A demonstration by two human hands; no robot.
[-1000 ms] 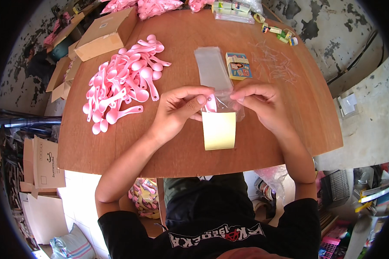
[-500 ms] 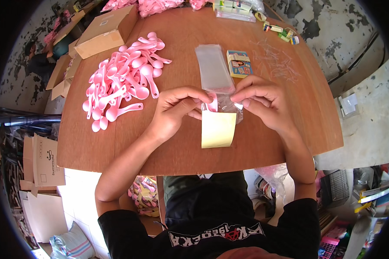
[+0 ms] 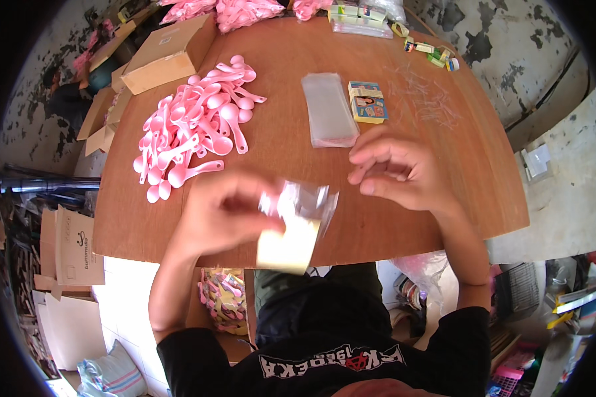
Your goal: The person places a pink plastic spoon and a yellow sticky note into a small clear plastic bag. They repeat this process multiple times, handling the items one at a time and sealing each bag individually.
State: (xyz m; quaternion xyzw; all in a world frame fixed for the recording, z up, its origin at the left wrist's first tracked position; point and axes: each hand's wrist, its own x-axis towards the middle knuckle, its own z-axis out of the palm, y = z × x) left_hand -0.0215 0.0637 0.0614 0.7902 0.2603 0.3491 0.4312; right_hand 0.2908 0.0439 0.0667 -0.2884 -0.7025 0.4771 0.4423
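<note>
My left hand [image 3: 215, 210], smeared by motion, pinches a clear plastic bag [image 3: 311, 198] near the table's front edge. A pale yellow card [image 3: 288, 243] fills the bag's lower part, and glare hides whatever else is inside. To the right, my right hand [image 3: 404, 169] hovers over the table with thumb and fingers apart and nothing visible between them. Just beyond it lie a stack of flat clear bags [image 3: 330, 109] and a banded stack of printed cards [image 3: 368, 102]. A heap of pink plastic spoons [image 3: 195, 122] covers the left part of the table.
A cardboard box [image 3: 169, 53] sits at the table's back left, beside pink bundles [image 3: 248, 13]. Thin clear strips [image 3: 424, 99] are scattered at the right, with small tape rolls [image 3: 437, 56] behind. Below the front edge stands a box of packed colourful spoons [image 3: 223, 298].
My left hand has carried the bag and card toward me and to the left. The right hand has let go of the bag and stays near its former place, fingers spreading.
</note>
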